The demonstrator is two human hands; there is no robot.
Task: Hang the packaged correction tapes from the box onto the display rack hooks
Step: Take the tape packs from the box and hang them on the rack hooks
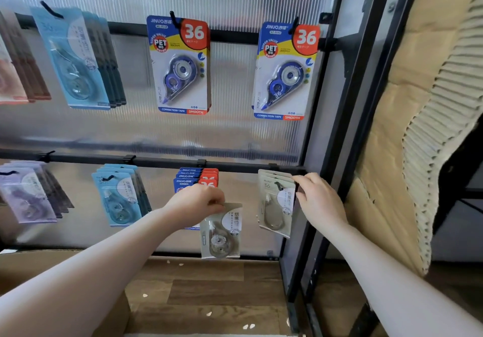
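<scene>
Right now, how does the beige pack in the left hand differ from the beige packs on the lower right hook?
The held beige pack is single, off any hook, pinched at its top by the left hand; the hung beige packs form a small stack on a hook, with the right hand touching their right edge. The held pack sits lower and further left than the hung packs. Both share the beige card and a clear blister.
</scene>
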